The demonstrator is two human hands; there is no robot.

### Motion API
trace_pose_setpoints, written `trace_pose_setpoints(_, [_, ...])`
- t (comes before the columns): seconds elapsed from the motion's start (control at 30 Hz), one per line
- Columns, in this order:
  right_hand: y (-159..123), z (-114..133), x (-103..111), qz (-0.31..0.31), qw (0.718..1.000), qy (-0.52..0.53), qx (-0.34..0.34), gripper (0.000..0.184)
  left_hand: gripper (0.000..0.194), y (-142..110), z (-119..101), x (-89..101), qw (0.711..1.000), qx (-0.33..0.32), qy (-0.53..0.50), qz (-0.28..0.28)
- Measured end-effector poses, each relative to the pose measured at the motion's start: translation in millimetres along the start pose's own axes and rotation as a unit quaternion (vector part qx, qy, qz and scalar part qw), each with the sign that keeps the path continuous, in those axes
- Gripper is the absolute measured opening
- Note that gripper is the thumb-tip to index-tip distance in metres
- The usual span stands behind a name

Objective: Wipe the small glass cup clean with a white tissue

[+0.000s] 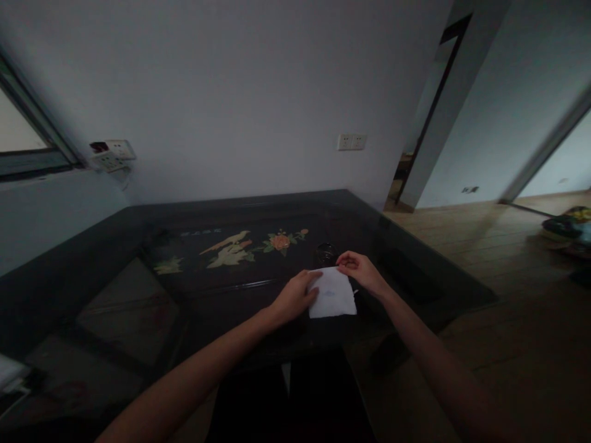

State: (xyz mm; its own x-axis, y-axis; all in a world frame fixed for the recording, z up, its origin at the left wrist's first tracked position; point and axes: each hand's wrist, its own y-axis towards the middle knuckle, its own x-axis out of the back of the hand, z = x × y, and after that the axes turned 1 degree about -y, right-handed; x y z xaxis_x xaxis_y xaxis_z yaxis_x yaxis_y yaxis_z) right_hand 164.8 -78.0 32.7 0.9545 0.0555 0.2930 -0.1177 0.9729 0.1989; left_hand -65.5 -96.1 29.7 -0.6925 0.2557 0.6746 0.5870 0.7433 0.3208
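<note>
A small white sheet with a faint bluish mark in its middle is spread above the near part of the dark table; I cannot tell whether it is cloth or paper. My left hand grips its left side, fingers at the upper corner and thumb lower down. At the upper right corner, my right hand pinches the edge between thumb and fingers. Just behind the sheet lies a thin dark looped object, too dim to name. A small white bit shows at the sheet's right edge.
The dark glossy table, decorated with a bird and flowers, stands against a pale wall. Wall sockets sit above it, with more sockets at the left corner. A wooden floor and a doorway lie to the right.
</note>
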Motion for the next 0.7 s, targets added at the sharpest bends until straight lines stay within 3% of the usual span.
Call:
trace_pose_setpoints(0.17, [3.5,-19.9,24.2,0.050,0.994,-0.094,0.014,0.018,0.045,-3.5,2.6,-22.4,0.986,-0.069,0.155,0.001])
trace_pose_setpoints(0.27, [5.7,-28.7,27.0,0.049,0.985,-0.164,0.035,0.013,0.049,-7.1,2.9,-27.4,0.979,-0.083,0.178,0.051])
trace_pose_setpoints(0.37, [5.5,-29.5,25.2,0.016,0.966,-0.250,0.070,0.009,0.053,-7.8,3.4,-28.6,0.977,-0.074,0.178,0.093])
trace_pose_setpoints(0.5, [-7.4,-17.5,20.8,-0.049,0.932,-0.329,0.144,0.016,0.050,-6.9,2.9,-28.1,0.976,-0.064,0.179,0.106])
trace_pose_setpoints(0.6, [-24.5,-10.8,18.4,0.022,0.922,-0.352,0.160,0.032,0.052,-7.2,1.9,-28.2,0.974,-0.057,0.192,0.102])
trace_pose_setpoints(0.7, [-38.6,-14.8,18.3,0.115,0.900,-0.400,0.130,0.048,0.057,-8.1,2.2,-29.3,0.973,-0.048,0.205,0.097])
